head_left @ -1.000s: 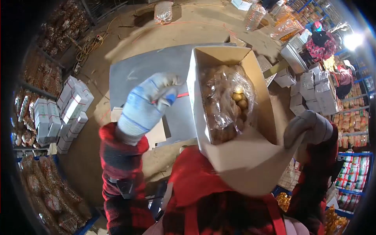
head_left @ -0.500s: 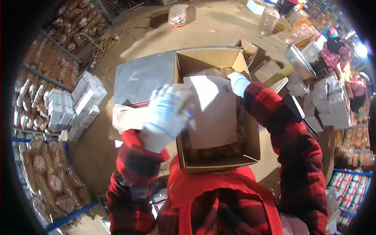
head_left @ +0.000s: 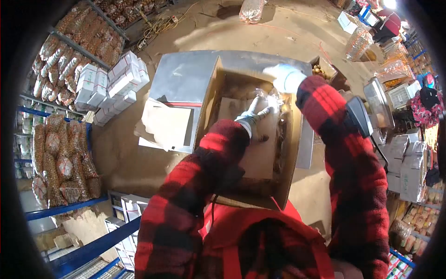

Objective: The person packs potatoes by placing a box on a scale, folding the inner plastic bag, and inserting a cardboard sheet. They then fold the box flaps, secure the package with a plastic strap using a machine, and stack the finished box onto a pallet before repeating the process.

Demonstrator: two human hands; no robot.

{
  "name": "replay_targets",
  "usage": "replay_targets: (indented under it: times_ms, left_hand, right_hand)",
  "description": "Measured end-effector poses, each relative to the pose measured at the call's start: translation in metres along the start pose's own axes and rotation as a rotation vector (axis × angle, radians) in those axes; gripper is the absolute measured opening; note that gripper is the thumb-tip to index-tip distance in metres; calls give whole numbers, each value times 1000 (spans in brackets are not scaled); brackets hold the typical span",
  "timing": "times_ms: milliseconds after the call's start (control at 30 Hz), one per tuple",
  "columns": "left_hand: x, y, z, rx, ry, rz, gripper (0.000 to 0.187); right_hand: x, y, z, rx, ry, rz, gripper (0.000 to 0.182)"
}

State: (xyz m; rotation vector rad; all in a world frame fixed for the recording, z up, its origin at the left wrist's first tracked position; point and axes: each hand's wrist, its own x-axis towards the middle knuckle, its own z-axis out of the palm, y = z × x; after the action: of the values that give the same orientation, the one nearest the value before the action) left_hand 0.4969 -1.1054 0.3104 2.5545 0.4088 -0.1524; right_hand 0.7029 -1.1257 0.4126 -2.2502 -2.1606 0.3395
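An open cardboard box (head_left: 211,100) stands in front of me. A flat brown cardboard sheet (head_left: 260,160) lies inside it, with crumpled clear plastic (head_left: 273,98) at its far right part. My left hand (head_left: 253,115), in a white glove, reaches into the box with fingers spread, resting on the sheet beside the plastic. My right hand (head_left: 289,79), also gloved, is above the box's far right corner; its fingers are smeared by motion. What lies under the sheet is mostly hidden.
The box is on a grey table (head_left: 181,76). Cardboard sheets (head_left: 167,123) are stacked at its left. A small box of round brown items (head_left: 320,69) stands beyond the far right corner. White cartons (head_left: 125,76) and filled net bags (head_left: 62,160) are at left.
My left hand has moved from the box's left side down into it. My right hand has moved up off the sheet's edge. The sheet now lies lower, and the view has shifted.
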Motion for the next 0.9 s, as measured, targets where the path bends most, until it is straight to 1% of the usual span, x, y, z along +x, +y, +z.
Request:
replay_targets:
  times_ms: [33,67,100,133,200,267,300,333,367,400,467,533,567,600,667,700,733,800,833,867,900]
  left_hand:
    - [-4,9,-8,0,-62,-76,80]
    - [-6,20,-20,5,-121,-148,76]
    - [-9,31,-30,8,-185,-217,73]
    - [-18,39,-39,26,-148,-223,73]
    - [-49,50,-59,74,-74,-236,74]
    - [-83,79,-95,230,-111,-280,62]
    - [-89,76,-94,210,28,-293,55]
    - [-95,72,-91,192,164,-312,49]
    - [-92,63,-93,35,360,-218,40]
    - [-80,57,-91,56,481,-186,39]
    - [-45,44,-85,96,735,-108,38]
    - [-9,28,-87,139,805,-40,36]
    - [8,21,-85,159,837,-7,35]
    - [31,15,-82,148,889,-3,34]
    - [74,6,-62,120,1000,3,34]
    - [90,-11,-28,-223,904,45,33]
    - [97,-15,-5,85,550,-135,36]
    - [98,-2,-5,204,551,-99,42]
    - [91,5,-7,295,504,-121,46]
    - [91,6,-4,308,514,-122,46]
    - [94,5,-3,325,529,-118,46]
  right_hand:
    - [-3,-17,2,142,-544,105,42]
    - [-30,-6,69,-2,131,-306,45]
    - [-42,-36,76,-31,-31,-40,46]
    - [-52,-51,59,-56,-72,-67,45]
    - [-51,-43,76,15,-18,-106,42]
    - [-62,-65,51,-106,-124,-68,42]
    - [-60,-62,62,13,-59,-10,43]
    - [-56,-57,69,9,-78,-71,44]
    - [-52,-53,80,-51,-85,-93,43]
    - [-48,-47,89,-118,-84,-112,43]
    - [-45,-43,92,-120,-135,-75,39]
    - [-47,-55,83,67,-190,142,44]
    - [-44,-61,73,-29,-350,134,42]
    - [-48,-61,73,-85,-215,44,39]
    - [-60,-67,46,6,-234,122,34]
    - [-75,-69,27,125,-111,76,29]
    - [-94,-62,33,480,218,-11,26]
    - [-128,-63,16,558,740,31,28]
    - [-141,-46,31,649,874,160,29]
    - [-150,-29,55,736,1012,290,32]
    - [-147,-18,77,1134,982,420,35]
